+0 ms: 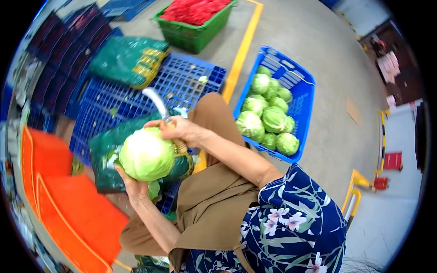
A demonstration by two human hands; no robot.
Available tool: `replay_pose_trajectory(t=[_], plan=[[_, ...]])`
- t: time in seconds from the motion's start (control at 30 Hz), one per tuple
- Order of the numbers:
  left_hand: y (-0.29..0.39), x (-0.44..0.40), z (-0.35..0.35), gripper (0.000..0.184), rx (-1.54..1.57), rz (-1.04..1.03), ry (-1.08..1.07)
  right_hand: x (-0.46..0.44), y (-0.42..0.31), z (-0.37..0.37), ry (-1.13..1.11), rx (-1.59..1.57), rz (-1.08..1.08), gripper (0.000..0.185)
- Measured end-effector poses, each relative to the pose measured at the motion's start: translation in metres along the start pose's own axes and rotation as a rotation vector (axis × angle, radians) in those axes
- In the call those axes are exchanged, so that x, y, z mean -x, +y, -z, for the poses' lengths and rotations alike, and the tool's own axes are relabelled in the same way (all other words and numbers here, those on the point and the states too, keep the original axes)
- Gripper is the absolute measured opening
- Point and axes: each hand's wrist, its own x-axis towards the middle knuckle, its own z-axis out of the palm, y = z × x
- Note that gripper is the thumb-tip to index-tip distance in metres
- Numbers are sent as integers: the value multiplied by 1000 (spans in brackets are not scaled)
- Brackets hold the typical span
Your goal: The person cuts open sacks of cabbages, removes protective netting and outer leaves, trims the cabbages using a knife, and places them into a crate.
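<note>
A pale green cabbage (148, 154) rests in my left hand (133, 184), whose fingers are wrapped round its lower side. My right hand (182, 131) is closed round the handle of a knife (156, 101) with a curved, light blade pointing up and to the left. The fingers of that hand are at the cabbage's upper right side. Beneath the cabbage lies a green mesh bag (107, 139) on a blue pallet (182, 77), with a loose green leaf (154, 189) just below it.
A blue basket (306, 113) with several cabbages (274, 119) stands to the right. Another green bag (123, 59) lies on the pallet's far side. A green crate (193, 38) holds red material at the top. Orange containers (77, 214) stand at the left, stacked dark crates (63, 54) behind.
</note>
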Motion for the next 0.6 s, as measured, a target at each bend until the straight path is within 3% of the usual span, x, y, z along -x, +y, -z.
replay_pose_trajectory(t=[0.07, 0.1, 0.13, 0.17, 0.23, 0.3, 0.37, 0.47, 0.6], plan=[[6, -10, -58, 97, -434, -82, -333, 37, -34, 22, -28, -193, 218, 28], [6, -11, -94, 96, -526, -121, -478, 55, -45, 48, -21, -377, 175, 30], [15, -7, -142, 94, -665, 11, -486, 66, -45, 83, -93, -449, 249, 34], [3, -15, -152, 91, -530, 75, -649, 97, -57, 89, 141, -448, 257, 49], [-20, -28, -173, 78, -527, 74, -695, 140, -48, 139, 225, -553, 396, 77], [-31, -39, -195, 66, -632, 101, -753, 189, -41, 170, 522, -575, 452, 77], [-41, -51, -201, 60, -666, 149, -816, 225, -17, 216, 806, -585, 619, 66], [-42, -60, -215, 54, -784, 188, -862, 281, 5, 235, 859, -528, 623, 62], [-43, -74, -218, 52, -941, 190, -896, 323, 43, 273, 1125, -571, 564, 56]])
